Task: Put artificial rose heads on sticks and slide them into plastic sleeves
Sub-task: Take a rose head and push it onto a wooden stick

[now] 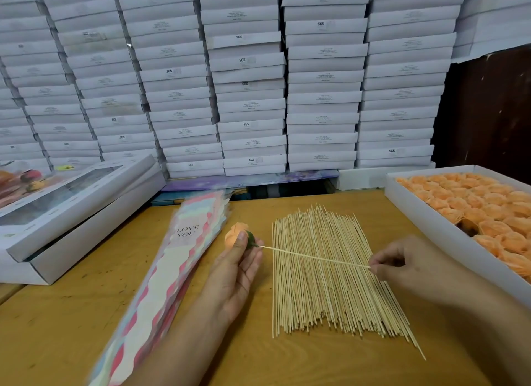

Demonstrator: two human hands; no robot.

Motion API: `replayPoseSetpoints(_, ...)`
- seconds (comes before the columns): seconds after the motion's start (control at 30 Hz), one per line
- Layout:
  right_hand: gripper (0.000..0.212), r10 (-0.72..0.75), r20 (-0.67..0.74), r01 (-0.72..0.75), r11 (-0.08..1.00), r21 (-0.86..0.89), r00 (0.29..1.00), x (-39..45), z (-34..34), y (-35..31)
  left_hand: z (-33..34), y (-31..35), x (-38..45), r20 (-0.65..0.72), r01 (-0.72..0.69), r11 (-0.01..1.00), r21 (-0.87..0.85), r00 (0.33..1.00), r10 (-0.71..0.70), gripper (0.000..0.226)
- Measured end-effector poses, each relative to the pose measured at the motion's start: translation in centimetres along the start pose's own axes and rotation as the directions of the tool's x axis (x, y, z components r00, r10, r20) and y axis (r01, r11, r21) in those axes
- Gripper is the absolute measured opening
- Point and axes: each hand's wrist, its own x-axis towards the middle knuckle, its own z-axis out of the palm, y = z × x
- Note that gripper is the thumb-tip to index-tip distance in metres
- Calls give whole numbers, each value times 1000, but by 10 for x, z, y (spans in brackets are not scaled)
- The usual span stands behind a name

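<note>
My left hand [235,270] holds an orange rose head [234,232] with a green base, thumb across the petals. My right hand [402,267] pinches the far end of a thin wooden stick [313,258]. The stick's tip meets the green base of the rose. Beneath the stick lies a wide pile of wooden sticks [330,285] on the wooden table [71,328]. To the left of my left hand lies a stack of plastic sleeves [172,270] in pastel colours, printed "LOVE YOU".
A white tray [425,213] full of orange rose heads stands at the right. Two flat white boxes [71,210] are stacked at the left. A wall of stacked white boxes [247,83] runs along the back of the table.
</note>
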Motion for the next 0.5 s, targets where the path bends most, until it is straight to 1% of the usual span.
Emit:
replayPoseSetpoints(0.07, 41, -7, 4, 7, 1000, -18, 1000, -1, 0, -3, 0, 0, 0, -6, -5, 1000, 5, 1000, 5, 36)
replayPoseSetpoints(0.1, 42, -8, -2, 8, 1000, -24, 1000, -1, 0, -3, 0, 0, 0, -7, -6, 1000, 6, 1000, 6, 36)
replayPoseSetpoints(0.23, 36, 14, -25, -15, 1000, -23, 1000, -1, 2, -2, 0, 0, 1, -4, -5, 1000, 1, 1000, 5, 37)
replayPoseSetpoints(0.33, 42, 14, -6, -14, 999, -30, 1000, 0, 2, -2, -1, 0, 1, -2, -7, 1000, 2, 1000, 7, 36)
replayPoseSetpoints(0.4, 38, 15, -5, -15, 999, -36, 1000, 0, 3, -2, -1, 0, 1, 0, -2, 1000, 0, 1000, 2, 36)
replayPoseSetpoints(0.5, 22, 43, -29, -45, 998, -50, 999, 0, 6, -1, -1, -1, 1, -9, 1, 1000, 1, 1000, -1, 38)
